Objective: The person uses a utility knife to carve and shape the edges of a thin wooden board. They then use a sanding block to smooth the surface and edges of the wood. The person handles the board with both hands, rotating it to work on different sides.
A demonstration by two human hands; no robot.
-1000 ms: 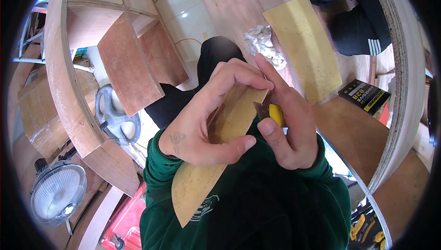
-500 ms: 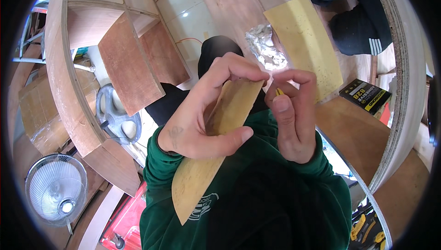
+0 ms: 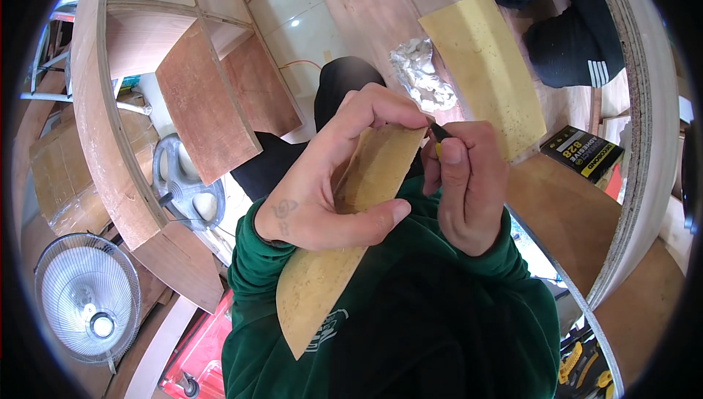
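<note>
My left hand (image 3: 315, 212) is wrapped around a thin yellow-tan sheet (image 3: 322, 289) that bends and tapers to a point over my green sleeve and front. The index finger and thumb press on its upper end. My right hand (image 3: 474, 190) pinches a small tool (image 3: 440, 133) with a black tip and a yellow part. That tip meets the sheet's upper corner by my left fingertips; whether it touches the sheet I cannot tell. Most of the tool is hidden in my fingers.
Crumpled foil (image 3: 423, 80) and a larger yellow sheet (image 3: 487, 69) lie on boards ahead. Another person's dark-clad leg (image 3: 571, 47) is at the upper right, above a black box (image 3: 582, 151). Wooden shelving (image 3: 209, 91) and a fan (image 3: 86, 296) stand at left.
My right hand has turned and closed more, bringing the tool's black tip into sight against the sheet's corner. My left hand has barely moved. The fan's head has swung a little.
</note>
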